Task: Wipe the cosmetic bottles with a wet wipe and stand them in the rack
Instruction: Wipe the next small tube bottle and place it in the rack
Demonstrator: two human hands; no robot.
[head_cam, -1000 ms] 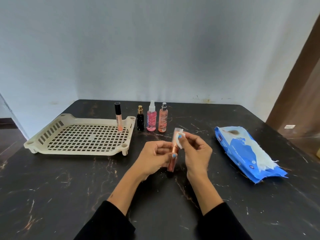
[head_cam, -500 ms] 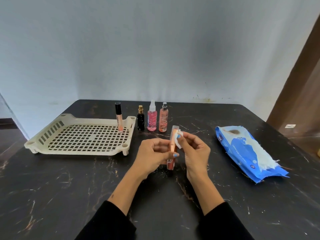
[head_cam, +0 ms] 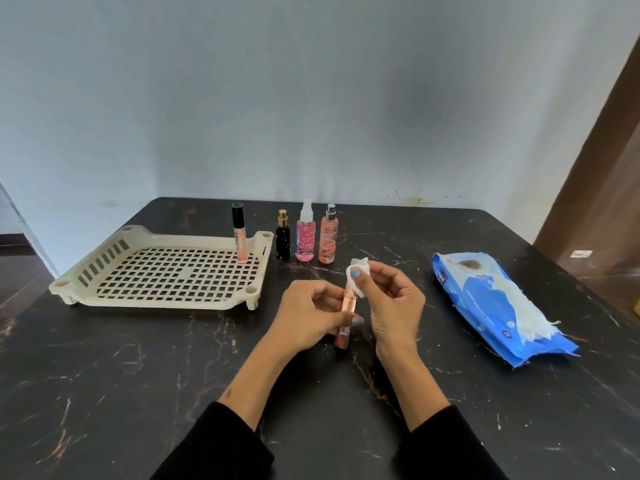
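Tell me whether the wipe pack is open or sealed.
Open. The blue wipe pack lies flat on the table with white wipes spilling out of its torn near end.

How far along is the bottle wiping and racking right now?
One lip gloss tube already stands in the rack. The left hand holds a rose-gold tube while the right hand rubs a wet wipe on it. Three bottles wait beside the rack.
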